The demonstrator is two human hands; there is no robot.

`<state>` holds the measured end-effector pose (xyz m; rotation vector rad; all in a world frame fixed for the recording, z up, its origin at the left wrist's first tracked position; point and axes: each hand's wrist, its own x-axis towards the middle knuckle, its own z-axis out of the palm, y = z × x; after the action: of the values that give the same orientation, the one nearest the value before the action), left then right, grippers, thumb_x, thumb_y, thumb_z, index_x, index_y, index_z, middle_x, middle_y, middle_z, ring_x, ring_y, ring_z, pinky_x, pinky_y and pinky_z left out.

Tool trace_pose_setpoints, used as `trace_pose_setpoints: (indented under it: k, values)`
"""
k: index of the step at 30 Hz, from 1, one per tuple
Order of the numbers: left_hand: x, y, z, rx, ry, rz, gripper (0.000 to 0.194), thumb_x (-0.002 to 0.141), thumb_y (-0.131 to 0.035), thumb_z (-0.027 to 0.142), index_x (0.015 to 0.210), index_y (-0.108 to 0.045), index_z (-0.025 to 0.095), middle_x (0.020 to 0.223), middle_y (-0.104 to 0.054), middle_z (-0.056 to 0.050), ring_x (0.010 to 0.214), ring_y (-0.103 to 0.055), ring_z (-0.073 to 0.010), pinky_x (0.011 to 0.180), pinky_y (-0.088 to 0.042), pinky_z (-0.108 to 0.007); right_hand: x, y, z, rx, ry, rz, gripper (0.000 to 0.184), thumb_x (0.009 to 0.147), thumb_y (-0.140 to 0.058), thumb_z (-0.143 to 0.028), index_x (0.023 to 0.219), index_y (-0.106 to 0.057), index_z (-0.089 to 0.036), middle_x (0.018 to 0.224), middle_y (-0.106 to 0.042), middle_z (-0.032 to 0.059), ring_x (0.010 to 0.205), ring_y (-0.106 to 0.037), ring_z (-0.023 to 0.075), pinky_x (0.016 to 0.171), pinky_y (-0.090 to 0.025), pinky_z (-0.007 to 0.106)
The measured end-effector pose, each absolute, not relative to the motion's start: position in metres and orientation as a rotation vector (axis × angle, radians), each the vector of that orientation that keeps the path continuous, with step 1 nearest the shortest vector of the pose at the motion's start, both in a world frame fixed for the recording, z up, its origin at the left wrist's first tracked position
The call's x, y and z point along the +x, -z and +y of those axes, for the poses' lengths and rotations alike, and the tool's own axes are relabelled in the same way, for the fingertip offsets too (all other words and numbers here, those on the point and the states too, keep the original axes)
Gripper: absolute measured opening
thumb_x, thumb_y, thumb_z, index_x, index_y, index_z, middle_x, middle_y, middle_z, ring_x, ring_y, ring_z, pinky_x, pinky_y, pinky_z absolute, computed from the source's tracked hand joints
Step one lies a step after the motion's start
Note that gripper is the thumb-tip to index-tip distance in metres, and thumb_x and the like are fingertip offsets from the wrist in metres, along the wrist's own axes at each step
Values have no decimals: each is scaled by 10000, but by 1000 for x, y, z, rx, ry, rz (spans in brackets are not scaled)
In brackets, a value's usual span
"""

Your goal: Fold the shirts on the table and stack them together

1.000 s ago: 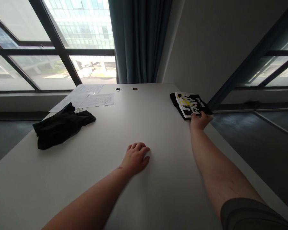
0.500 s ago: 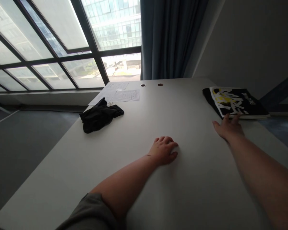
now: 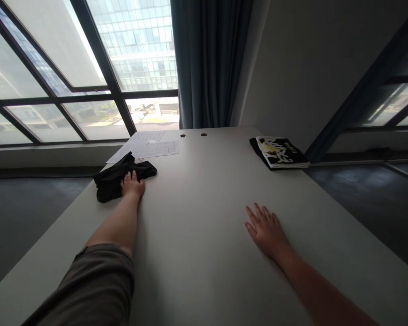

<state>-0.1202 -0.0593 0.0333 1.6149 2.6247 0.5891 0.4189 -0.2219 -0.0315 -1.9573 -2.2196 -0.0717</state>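
Note:
My left hand (image 3: 132, 184) reaches to a crumpled black cloth (image 3: 110, 182) at the left side of the white table (image 3: 197, 203). Its fingers are stretched out over the cloth's near edge, touching it without a visible grip. My right hand (image 3: 267, 231) lies palm down on the bare tabletop, fingers spread and nothing in them. Beyond it, at the right edge of the table, is a flat black magazine-like item (image 3: 284, 153) with white and yellow print. Something black sticks out from under that item on its left.
Printed paper sheets (image 3: 161, 148) lie behind the cloth at the far left. Two round holes (image 3: 182, 136) sit near the table's far edge. Past the table are windows (image 3: 149, 45), a blue curtain (image 3: 211, 63) and a wall.
My left hand has moved from mid-table leftward onto the black cloth. The right hand has left the magazine-like item and come back toward the middle. The view has turned right.

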Motion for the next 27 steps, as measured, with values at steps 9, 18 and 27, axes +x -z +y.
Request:
trace_pose_setpoints:
  k: [9,18,27]
  values:
    - [-146,-42,-82,1327,-762,2670,450,904,-589,365,1336,-644,253,1453,-517,-202,1337,-481,-409,1114,-409,-597,367,18,-252,-2054,103,-2230,617,1026,-424,-429,1620,-445,-265,1705,-306,172,1553,-299,424,1234,-202,653]
    - [-148,-105,-86,1465,-968,2564,338,948,-492,229,1236,-640,133,1117,-724,-171,1041,-674,-304,976,-510,-445,374,21,-250,-1993,55,-2211,607,1009,-447,-431,1593,-490,-272,1693,-338,162,1545,-309,413,1236,-182,650]
    - [11,-90,-209,2294,-835,1666,372,944,-539,264,1284,-690,265,1270,-718,-70,1154,-676,-221,1067,-515,-358,378,25,-249,-1849,32,-2163,532,1000,-484,-396,1498,-588,-241,1609,-463,174,1493,-397,393,1211,-236,689]
